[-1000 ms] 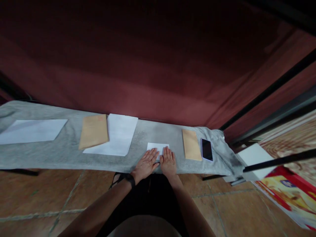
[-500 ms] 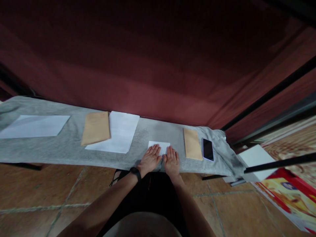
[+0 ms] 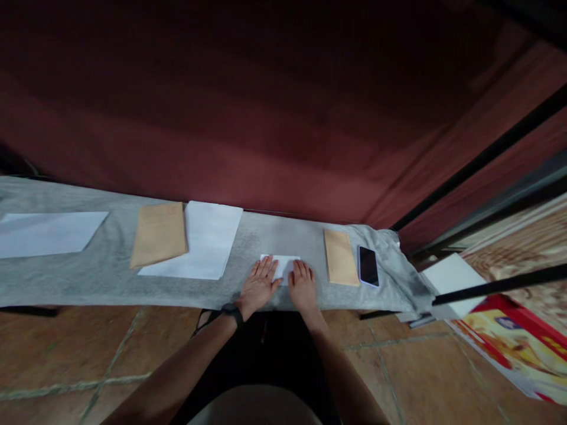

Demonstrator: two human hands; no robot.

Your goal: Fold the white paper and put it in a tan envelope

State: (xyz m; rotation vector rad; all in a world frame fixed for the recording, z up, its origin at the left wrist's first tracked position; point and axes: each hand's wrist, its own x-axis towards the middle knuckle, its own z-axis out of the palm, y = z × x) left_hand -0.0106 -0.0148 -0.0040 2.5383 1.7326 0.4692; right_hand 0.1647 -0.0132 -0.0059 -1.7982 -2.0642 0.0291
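A small folded sheet of white paper (image 3: 283, 268) lies on the grey cloth in front of me. My left hand (image 3: 258, 288) rests flat over its left side, fingers stretched and thumb pointing inward; a dark band circles that wrist. On the paper's right edge lies my right hand (image 3: 303, 288), its fingers slightly bent and pressing down. Both hands touch the sheet from above and partly cover it. To the right of my right hand are a narrow stack of brown envelopes (image 3: 341, 258) and a phone with a dark screen (image 3: 368, 265).
Left of my hands, a larger brown envelope (image 3: 159, 235) overlaps a stack of white sheets (image 3: 212, 236). More white paper (image 3: 48, 233) lies farther left. Grey cloth (image 3: 115, 283) covers the narrow table against a dark red panel (image 3: 266, 147). Black bars and a red-yellow box (image 3: 518, 342) stand right.
My right hand's fingers have bent a little at the paper's right edge. My left hand stays flat on the sheet. The view has shifted slightly, moving the table items leftward.
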